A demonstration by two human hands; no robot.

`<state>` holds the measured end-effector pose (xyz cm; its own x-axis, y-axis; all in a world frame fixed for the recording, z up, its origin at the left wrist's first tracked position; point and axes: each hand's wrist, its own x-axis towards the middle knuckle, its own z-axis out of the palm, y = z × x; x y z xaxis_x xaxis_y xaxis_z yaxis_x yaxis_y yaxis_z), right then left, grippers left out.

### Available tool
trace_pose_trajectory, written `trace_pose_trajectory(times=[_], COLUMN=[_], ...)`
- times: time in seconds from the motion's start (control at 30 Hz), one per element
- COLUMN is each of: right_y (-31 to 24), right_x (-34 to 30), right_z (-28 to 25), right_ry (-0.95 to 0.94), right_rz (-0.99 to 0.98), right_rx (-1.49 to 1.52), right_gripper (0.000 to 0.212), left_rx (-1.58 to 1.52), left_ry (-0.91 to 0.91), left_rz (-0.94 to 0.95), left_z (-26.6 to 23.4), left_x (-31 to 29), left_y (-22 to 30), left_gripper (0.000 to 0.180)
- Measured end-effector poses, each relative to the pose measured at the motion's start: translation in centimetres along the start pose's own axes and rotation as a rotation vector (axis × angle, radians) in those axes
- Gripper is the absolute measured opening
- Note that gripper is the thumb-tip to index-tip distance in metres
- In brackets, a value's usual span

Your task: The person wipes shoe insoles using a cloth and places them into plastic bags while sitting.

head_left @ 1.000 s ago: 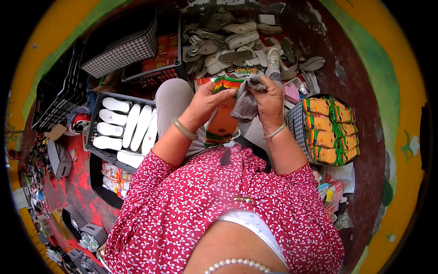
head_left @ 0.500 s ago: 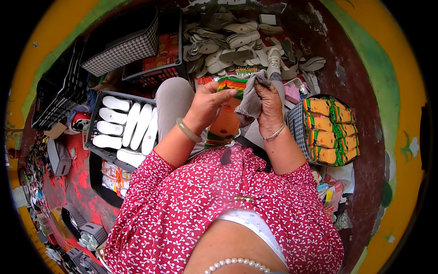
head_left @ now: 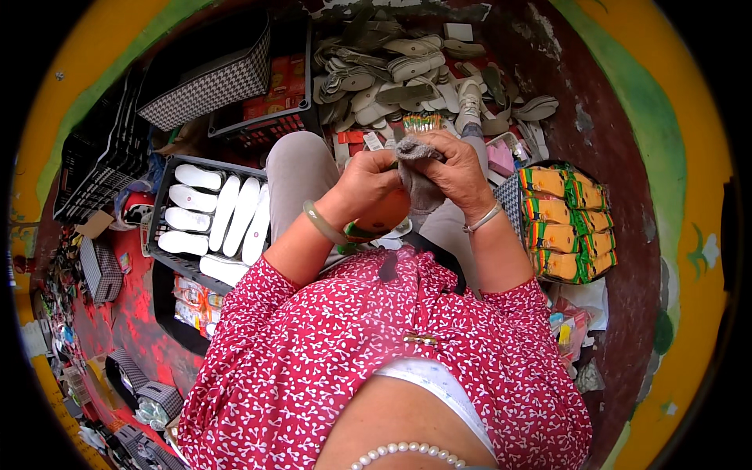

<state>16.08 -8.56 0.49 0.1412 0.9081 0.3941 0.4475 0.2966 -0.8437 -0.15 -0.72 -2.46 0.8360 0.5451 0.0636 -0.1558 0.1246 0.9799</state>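
My left hand [head_left: 365, 185] is closed on an orange insole packet [head_left: 387, 214] with a green, yellow and red edge, held over my lap. A grey cloth [head_left: 421, 190] is bunched in my right hand [head_left: 458, 174], its fingers curled over the top. The cloth lies against the packet's upper end and hides that part. Both hands are close together, nearly touching. To the right, similar orange packets [head_left: 554, 237] lie in two columns in a checked basket [head_left: 511, 205].
White insoles [head_left: 227, 213] fill a dark crate [head_left: 168, 252] on the left. Loose insoles [head_left: 407, 74] are heaped on the far floor, near a bundle of thin coloured sticks [head_left: 421, 123]. A black crate [head_left: 270, 129] with red boxes and a houndstooth basket [head_left: 207, 94] stand at the far left.
The packet has tilted down from upright and shows less of its face. My right hand has come left toward my left hand, bringing the cloth against the packet's top.
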Motion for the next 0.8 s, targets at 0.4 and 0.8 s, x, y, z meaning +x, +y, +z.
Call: trace_pose_trajectory(times=[0.4, 0.8], right_y=[-0.7, 0.8], right_x=[-1.4, -0.8], right_z=[2.2, 0.6], right_ry=[0.286, -0.001], right_rz=[0.46, 0.257], right_rx=[0.684, 0.281], right_gripper=[0.018, 0.021], left_rx=[-0.14, 0.04], left_ry=[-0.063, 0.019], left_rz=[-0.163, -0.159], left_z=[0.1, 0.3], left_x=[-0.2, 0.0], left_y=[0.7, 0.3], left_gripper=[0.018, 0.012])
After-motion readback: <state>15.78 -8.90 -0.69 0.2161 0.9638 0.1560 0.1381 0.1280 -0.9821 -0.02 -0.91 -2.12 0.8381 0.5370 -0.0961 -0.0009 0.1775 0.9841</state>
